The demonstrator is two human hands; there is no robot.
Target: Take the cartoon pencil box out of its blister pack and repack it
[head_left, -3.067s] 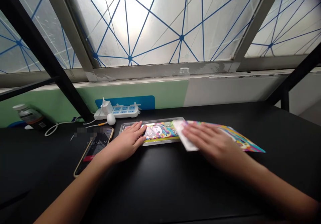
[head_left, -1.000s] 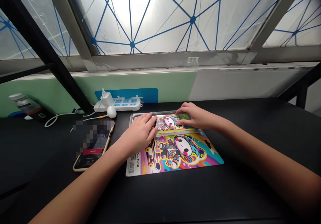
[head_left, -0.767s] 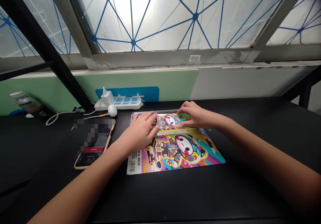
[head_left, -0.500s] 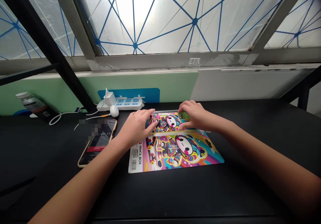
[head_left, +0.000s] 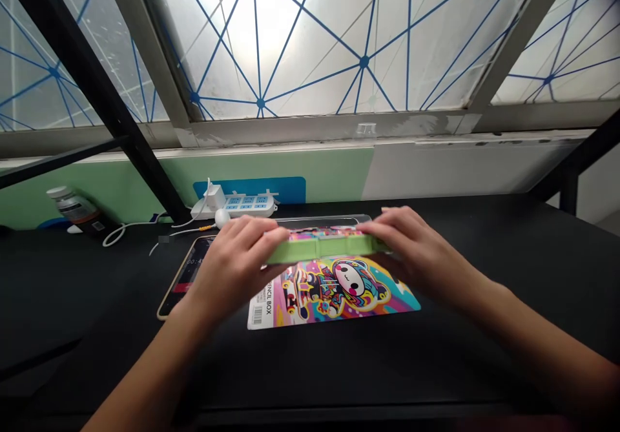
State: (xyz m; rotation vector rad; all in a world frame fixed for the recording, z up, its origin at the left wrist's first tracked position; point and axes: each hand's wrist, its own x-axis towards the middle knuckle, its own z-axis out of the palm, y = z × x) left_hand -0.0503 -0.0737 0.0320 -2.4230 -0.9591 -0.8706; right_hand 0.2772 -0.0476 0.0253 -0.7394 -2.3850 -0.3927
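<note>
A light green pencil box (head_left: 324, 247) with a colourful printed face is raised and tilted, its green side towards me. My left hand (head_left: 237, 251) is closed around its left end. My right hand (head_left: 411, 241) grips the right end, thumb partly hidden. Under and in front of the box lies a colourful printed card (head_left: 334, 293) with a cartoon figure and the words "PENCIL BOX", partly covered at its far edge. Just behind the box a clear plastic piece (head_left: 334, 219) rests on the desk, mostly hidden.
A phone (head_left: 181, 277) lies left of the card, partly behind my left forearm. Further back are a white power strip (head_left: 249, 206) with a plugged-in charger, a white cable (head_left: 130, 226) and a dark bottle (head_left: 80, 212). A black frame post (head_left: 97, 90) slants up at left.
Both hands have closed on the pencil box and lifted it off the card, tipping it so its green side shows. The clear plastic piece behind is now more visible.
</note>
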